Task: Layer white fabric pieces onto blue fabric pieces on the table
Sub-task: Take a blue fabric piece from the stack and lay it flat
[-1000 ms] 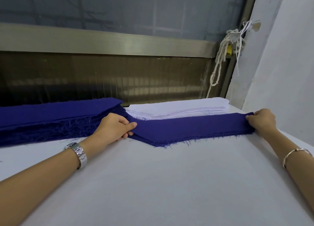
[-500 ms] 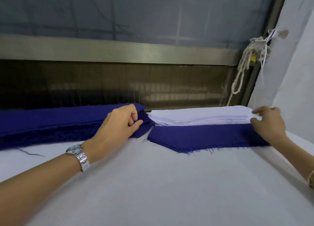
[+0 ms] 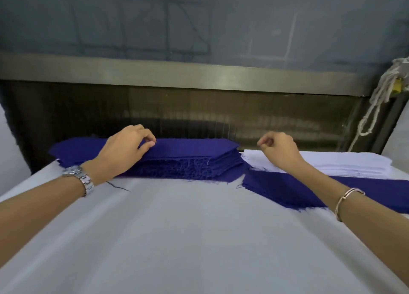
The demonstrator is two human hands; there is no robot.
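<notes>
Head view: the left hand (image 3: 126, 152) is laid on a thick blue stack (image 3: 190, 161), with thumb and fingertips pinched on its top layer at the far edge. The right hand (image 3: 280, 152) is held just above the near end of a white stack (image 3: 345, 164) — its fingers are curled in, thumb against forefinger, and nothing can be seen between them. Under the right forearm, nearer than that hand, a flat blue layer (image 3: 285, 189) is spread on the bench (image 3: 199, 238). No white piece is seen on the part of it that shows, though its right end is cut off by the frame.

The task is judged to be far from finished — many blue pieces are left under the left hand and many white ones beside the right hand, and no blue-and-white pair can be made out anywhere. A white piece is probably to be laid on the spread blue layer next, though whether a fresh blue piece is to be drawn first cannot be told.
</notes>
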